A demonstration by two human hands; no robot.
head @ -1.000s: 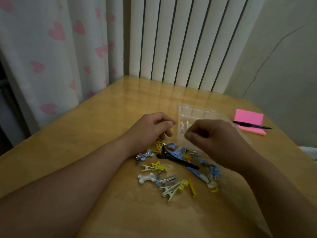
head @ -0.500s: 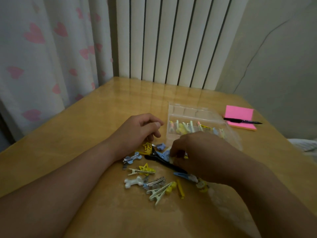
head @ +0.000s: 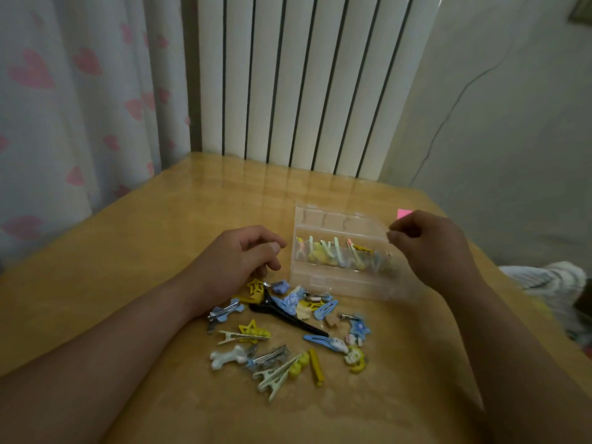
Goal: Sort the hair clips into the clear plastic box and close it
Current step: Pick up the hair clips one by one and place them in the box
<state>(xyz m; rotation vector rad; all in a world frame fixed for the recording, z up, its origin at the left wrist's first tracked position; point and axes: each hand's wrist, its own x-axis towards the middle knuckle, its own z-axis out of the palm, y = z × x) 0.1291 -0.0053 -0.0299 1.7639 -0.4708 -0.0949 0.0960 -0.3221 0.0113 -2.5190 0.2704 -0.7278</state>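
The clear plastic box [head: 339, 285] lies open on the wooden table [head: 160, 251], its lid tipped back. Several pastel clips [head: 333, 256] stand in its middle row. A pile of loose hair clips [head: 288, 328] in yellow, blue, white and black lies just in front of the box. My left hand [head: 243, 261] rests at the pile's upper left, fingers curled, holding nothing. My right hand [head: 429, 248] hovers at the box's right end, thumb and forefinger pinched on a small hair clip that the fingers mostly hide.
A pink sticky-note pad [head: 404, 213] peeks out behind my right hand. A white radiator [head: 304, 91] and a heart-print curtain [head: 64, 107] stand behind the table. White cloth [head: 544, 280] lies off the table's right edge.
My right hand dipped into the pile half a second ago and has now risen to the right end of the box with its fingers pinched. My left hand has stayed put.
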